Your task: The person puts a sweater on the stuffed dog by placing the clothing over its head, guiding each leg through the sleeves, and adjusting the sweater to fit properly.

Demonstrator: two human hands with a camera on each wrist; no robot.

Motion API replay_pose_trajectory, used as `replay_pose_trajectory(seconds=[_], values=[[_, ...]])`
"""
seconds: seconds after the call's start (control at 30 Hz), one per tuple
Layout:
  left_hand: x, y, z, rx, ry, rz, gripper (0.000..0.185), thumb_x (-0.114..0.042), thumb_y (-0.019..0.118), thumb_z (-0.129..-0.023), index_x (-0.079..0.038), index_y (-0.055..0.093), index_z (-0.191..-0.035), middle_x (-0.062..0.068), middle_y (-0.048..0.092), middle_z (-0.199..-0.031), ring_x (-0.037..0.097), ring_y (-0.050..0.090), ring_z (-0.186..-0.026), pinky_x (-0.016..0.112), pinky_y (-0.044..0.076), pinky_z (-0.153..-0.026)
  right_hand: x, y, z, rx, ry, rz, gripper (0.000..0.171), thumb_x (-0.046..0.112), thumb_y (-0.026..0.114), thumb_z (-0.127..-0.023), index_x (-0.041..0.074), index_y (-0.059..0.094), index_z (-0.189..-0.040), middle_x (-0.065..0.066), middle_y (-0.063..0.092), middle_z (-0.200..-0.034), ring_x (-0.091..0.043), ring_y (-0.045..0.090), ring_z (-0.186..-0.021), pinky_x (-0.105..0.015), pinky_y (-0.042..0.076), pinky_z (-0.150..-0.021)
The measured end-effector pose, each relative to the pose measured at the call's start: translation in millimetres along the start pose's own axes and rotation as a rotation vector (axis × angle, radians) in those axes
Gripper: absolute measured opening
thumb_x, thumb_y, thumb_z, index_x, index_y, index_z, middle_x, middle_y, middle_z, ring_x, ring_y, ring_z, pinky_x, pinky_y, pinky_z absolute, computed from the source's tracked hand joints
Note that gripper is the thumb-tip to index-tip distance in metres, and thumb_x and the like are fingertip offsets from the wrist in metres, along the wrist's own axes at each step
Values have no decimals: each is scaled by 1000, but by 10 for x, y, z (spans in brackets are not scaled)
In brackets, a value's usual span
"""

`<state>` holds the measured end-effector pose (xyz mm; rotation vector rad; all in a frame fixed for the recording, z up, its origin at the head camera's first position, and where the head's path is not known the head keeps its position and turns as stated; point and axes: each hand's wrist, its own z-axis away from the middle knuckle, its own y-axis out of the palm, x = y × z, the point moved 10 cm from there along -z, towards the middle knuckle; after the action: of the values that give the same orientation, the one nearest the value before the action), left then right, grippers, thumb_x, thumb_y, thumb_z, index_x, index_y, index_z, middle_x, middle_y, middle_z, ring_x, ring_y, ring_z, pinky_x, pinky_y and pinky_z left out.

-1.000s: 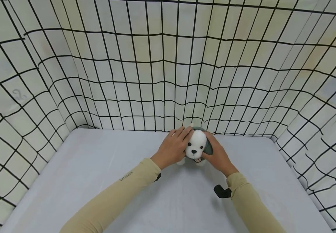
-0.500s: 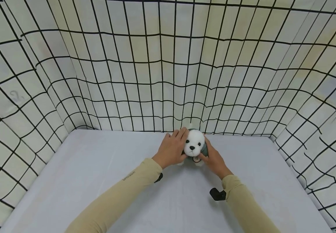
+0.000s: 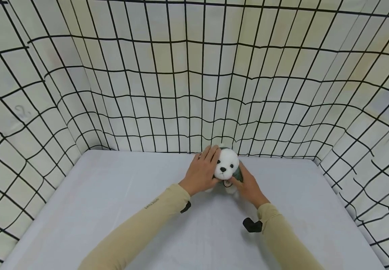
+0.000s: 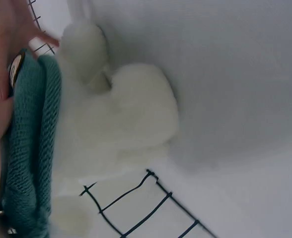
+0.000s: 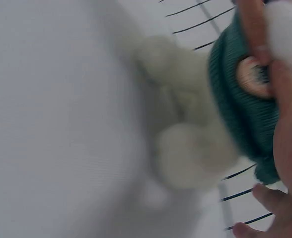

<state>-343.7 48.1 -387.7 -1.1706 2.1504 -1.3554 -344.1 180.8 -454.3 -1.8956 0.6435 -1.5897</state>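
1. White plush dog, quantity one: upright, face towards you, between the fingers of your left hand and right hand.
2. Left hand: engaged, gripping the dog. Fingers lie up along the side of its head, thumb lower, just beside the muzzle.
3. Right hand: engaged, gripping the dog. Thumb sits in front, under the chin; the other fingers reach round the opposite side, their tips hidden.
4. Teal knitted garment, on the dog: held within the grip. Best practice, in judgement: press through the knit into the body, since loose fabric probably slides under your fingertips.
5. Round badge, on the garment: right beside the fingers in the right wrist view. Better to seat the thumb clear of it, as its edge could catch.
6. White paws, below your fingers, near or on the white surface; firm contact cannot be told. Check that they sit level before easing either hand.
7. Black netting, beyond your fingertips, behind the dog. Mind the knuckles there.
8. Handling note: soft stuffing likely dents, so squeeze lightly and evenly from both palms; uneven pressure could twist the head.
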Motion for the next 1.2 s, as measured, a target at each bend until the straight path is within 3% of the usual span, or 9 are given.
replay_pose_trajectory(seconds=[0.17, 0.23, 0.3, 0.53, 0.8, 1.03, 1.2], values=[[-93, -288, -4, -193, 91, -124, 71, -26, 68, -78, -1, 44, -139, 12, 43, -141, 24, 47, -119, 34, 44, -92, 630, -462, 130, -348, -319, 336, 66, 15, 86, -71, -4, 57, -127, -15, 39, -148, -37, 47, -126, -58, 43, -94], [-115, -331, -3, -224, 98, -128, 68, -24, 70, -76, 1, 48, -136, 12, 46, -136, 23, 50, -112, 32, 47, -88, 803, -511, 192, -434, -394, 419, 63, 8, 88, -66, -7, 59, -121, -19, 45, -136, -35, 51, -113, -52, 46, -88], [-129, -351, -9, -236, 101, -101, 68, -23, 73, -75, 3, 49, -133, 14, 48, -132, 23, 54, -108, 30, 50, -87, 888, -504, 216, -458, -431, 451, 66, 3, 89, -64, -9, 57, -121, -22, 46, -128, -34, 53, -107, -46, 49, -87], [-121, -308, -36, -171, 85, -34, 70, -26, 78, -75, 3, 50, -133, 17, 48, -131, 24, 56, -106, 28, 54, -86, 909, -461, 132, -331, -358, 427, 70, 2, 84, -71, -9, 48, -130, -26, 50, -126, -38, 55, -115, -44, 52, -94], [-95, -171, -3, -52, 54, 70, 74, -36, 77, -80, -5, 46, -140, 21, 46, -138, 32, 58, -114, 32, 57, -85, 703, -343, 59, -165, -214, 378, 74, 10, 80, -78, -6, 38, -138, -29, 54, -128, -39, 59, -114, -47, 52, -91], [-101, -135, 23, -31, 67, -52, 76, -50, 71, -83, -11, 44, -141, 15, 56, -130, 27, 63, -104, 32, 57, -78, 508, -235, 77, -102, -145, 344, 74, 15, 71, -88, 0, 27, -146, -26, 60, -126, -39, 62, -110, -50, 52, -89], [-53, -107, 50, -20, 39, -127, 78, -60, 67, -81, -18, 44, -141, 10, 63, -123, 25, 65, -103, 37, 56, -76, 438, -201, 88, -119, -130, 341, 73, 18, 69, -90, 2, 27, -147, -24, 65, -120, -38, 64, -104, -50, 52, -86]])
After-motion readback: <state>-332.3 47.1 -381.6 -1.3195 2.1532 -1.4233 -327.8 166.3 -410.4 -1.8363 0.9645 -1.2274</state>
